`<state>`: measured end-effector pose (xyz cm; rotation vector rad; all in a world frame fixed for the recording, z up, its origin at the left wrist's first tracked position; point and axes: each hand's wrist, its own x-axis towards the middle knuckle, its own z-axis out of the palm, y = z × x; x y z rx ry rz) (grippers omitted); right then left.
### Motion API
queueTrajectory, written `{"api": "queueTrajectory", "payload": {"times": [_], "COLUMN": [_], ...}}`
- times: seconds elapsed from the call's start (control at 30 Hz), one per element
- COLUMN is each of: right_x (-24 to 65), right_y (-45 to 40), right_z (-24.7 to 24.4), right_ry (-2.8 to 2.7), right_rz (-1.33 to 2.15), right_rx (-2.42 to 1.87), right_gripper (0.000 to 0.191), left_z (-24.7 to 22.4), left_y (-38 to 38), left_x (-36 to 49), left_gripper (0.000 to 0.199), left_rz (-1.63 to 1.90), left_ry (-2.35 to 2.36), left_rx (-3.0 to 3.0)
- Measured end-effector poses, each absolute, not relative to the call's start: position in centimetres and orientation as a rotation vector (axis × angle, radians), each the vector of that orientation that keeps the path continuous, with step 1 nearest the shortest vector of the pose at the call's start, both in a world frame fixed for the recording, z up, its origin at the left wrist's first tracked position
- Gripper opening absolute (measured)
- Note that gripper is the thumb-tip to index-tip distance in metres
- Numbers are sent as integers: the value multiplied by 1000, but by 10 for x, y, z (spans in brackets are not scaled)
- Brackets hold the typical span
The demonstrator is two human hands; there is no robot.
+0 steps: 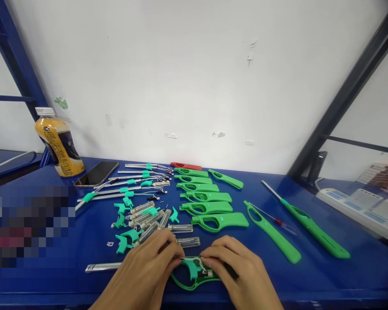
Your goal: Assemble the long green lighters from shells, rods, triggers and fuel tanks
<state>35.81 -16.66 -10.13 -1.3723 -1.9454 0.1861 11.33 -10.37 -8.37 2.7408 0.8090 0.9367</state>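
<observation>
Near the table's front edge lies an open green lighter shell (pixel 184 285), with a teal trigger (pixel 192 269) and thin white wires (pixel 201 265) in it. My left hand (pixel 151 265) is closed on the shell's left part, fingertips at the wire. From under that hand a metal lighter tube (pixel 103 267) sticks out to the left. My right hand (pixel 234 269) pinches the shell's right part beside the wires; its fingers partly hide the handle. Just beyond my hands are clear fuel tanks (pixel 189 242) and loose teal triggers (pixel 123 244).
Several green shell halves (pixel 228 220) and a red one (pixel 187 166) lie in a column. Tubes with wires (pixel 136 172) lie left of them. A finished-looking green lighter (pixel 313 226) is at right. A phone (pixel 97 174) and a drink bottle (pixel 60 142) stand back left.
</observation>
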Motion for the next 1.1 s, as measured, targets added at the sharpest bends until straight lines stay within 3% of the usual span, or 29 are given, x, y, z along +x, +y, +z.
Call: {"api": "queueTrajectory", "payload": {"times": [1.1], "right_x": [349], "right_y": [-165], "right_z": [-101], "right_ry": [-1956], "right_rz": [-99], "right_rx": [-1392], "right_gripper": [17], "left_z": [-86], "left_y": [-105], "left_x": [107], "left_gripper": [43], "left_rz": [1003], "left_ry": [782], "left_rx": [2913]}}
